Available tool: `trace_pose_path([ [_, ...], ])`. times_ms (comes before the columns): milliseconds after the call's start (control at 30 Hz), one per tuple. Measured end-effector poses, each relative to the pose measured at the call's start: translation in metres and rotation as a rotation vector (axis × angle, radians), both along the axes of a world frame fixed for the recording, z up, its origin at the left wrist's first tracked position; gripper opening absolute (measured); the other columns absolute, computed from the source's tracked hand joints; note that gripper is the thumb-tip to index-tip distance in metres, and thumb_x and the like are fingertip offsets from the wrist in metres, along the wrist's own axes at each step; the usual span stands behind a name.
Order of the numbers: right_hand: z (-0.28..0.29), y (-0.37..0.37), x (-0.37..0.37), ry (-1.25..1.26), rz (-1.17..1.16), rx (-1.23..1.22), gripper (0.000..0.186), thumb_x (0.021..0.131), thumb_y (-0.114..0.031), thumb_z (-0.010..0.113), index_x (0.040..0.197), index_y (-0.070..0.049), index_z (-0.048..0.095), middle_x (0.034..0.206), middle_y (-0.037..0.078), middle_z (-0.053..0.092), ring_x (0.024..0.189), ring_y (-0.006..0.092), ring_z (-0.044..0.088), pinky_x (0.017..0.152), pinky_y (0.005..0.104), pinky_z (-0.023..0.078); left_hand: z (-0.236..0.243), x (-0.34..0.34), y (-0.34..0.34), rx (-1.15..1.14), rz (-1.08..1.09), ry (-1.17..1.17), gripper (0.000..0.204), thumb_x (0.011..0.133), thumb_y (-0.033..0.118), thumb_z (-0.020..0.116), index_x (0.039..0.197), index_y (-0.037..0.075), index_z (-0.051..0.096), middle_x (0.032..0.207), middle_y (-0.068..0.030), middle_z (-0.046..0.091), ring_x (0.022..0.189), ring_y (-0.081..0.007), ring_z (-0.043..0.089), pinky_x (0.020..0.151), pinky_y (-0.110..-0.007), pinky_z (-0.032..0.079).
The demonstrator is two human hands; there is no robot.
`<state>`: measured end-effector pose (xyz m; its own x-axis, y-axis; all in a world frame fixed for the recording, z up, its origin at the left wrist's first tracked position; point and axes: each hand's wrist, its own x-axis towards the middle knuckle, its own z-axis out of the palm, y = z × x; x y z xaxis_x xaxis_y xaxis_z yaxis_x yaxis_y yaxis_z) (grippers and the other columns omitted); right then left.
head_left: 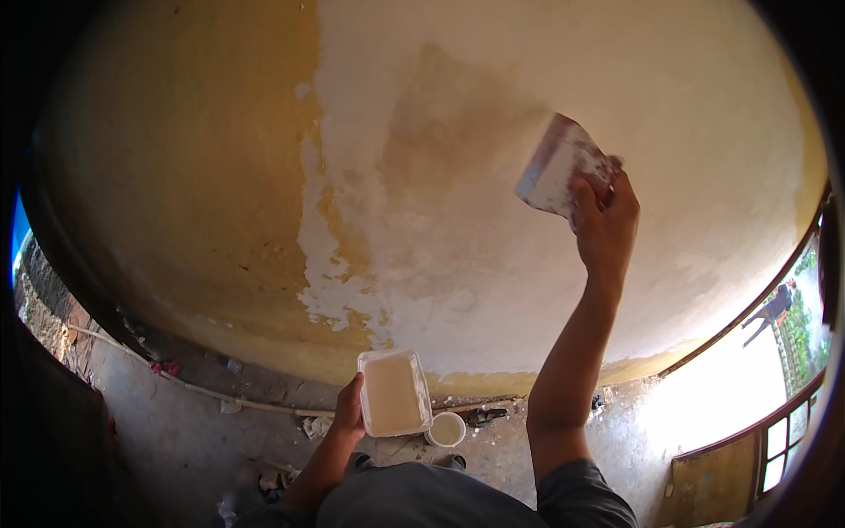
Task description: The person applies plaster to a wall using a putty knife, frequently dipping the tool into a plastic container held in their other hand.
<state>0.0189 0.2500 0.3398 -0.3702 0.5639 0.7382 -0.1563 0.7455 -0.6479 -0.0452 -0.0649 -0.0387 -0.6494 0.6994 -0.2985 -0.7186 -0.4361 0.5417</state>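
Note:
My left hand [349, 407] grips a white rectangular container [421, 396] of smooth beige paste by its left side, low in the view. My right hand [607, 224] is closed around a wide putty scraper [547, 154], smeared white, held up at the wall [449, 246]; I cannot tell whether its blade touches the surface. The wall is ochre on the left and coated pale white across the middle and right, with a ragged boundary and a grey-brown patch left of the scraper.
Below, a small pale bucket [445, 429], a long pole [211, 393] and scattered debris lie on the concrete floor [634, 449] along the wall's base. At the right are a sunlit opening, a wooden door with panes [713, 475] and a distant person [775, 308] outside.

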Motion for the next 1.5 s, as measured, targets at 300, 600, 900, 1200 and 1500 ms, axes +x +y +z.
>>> trace_pose_path([
  [300,0.058,-0.08,-0.103,-0.179,-0.149,0.426,0.038,0.084,-0.023,0.067,0.116,-0.003,0.064,0.087,0.021,0.072,0.082,0.04,0.071,0.076,0.0451,0.057,0.014,0.002,0.001,-0.017,0.021,0.044,0.055,0.103,0.041,0.051,0.14,0.0,0.048,0.128,-0.0154,0.061,0.115,-0.027,0.064,0.097,-0.044,0.054],
  [600,0.001,-0.021,-0.039,0.229,-0.008,-0.029,0.036,0.084,-0.031,0.082,0.099,-0.002,0.066,0.082,0.009,0.074,0.066,0.0143,0.066,0.063,0.0324,0.055,0.004,0.0,0.004,-0.004,0.018,0.051,0.054,0.104,0.039,0.05,0.14,0.0,0.047,0.13,-0.0163,0.06,0.117,-0.0284,0.063,0.097,-0.044,0.054],
  [900,-0.05,-0.015,-0.046,0.012,-0.295,0.01,0.03,0.086,-0.02,0.075,0.109,-0.004,0.064,0.086,0.013,0.076,0.076,0.0222,0.075,0.067,0.0359,0.058,0.036,0.009,0.001,-0.138,0.135,0.006,0.054,0.104,0.039,0.049,0.141,0.001,0.046,0.131,-0.0154,0.06,0.118,-0.0291,0.061,0.099,-0.045,0.052],
  [1200,-0.11,-0.134,-0.117,-0.009,-0.035,0.398,0.019,0.084,-0.019,0.073,0.086,-0.012,0.056,0.071,0.01,0.063,0.061,0.0297,0.065,0.056,0.0421,0.053,0.037,0.012,0.004,-0.048,0.096,0.048,0.056,0.102,0.042,0.051,0.142,0.001,0.046,0.131,-0.0151,0.059,0.119,-0.0294,0.061,0.099,-0.045,0.052],
  [1500,-0.118,0.13,0.05,0.356,-0.61,-0.164,0.038,0.088,-0.026,0.079,0.107,0.004,0.066,0.094,0.014,0.074,0.079,0.0228,0.07,0.069,0.0349,0.059,0.031,0.009,-0.001,-0.056,0.046,0.021,0.059,0.102,0.043,0.051,0.142,0.0,0.045,0.134,-0.0154,0.059,0.118,-0.029,0.062,0.098,-0.045,0.054],
])
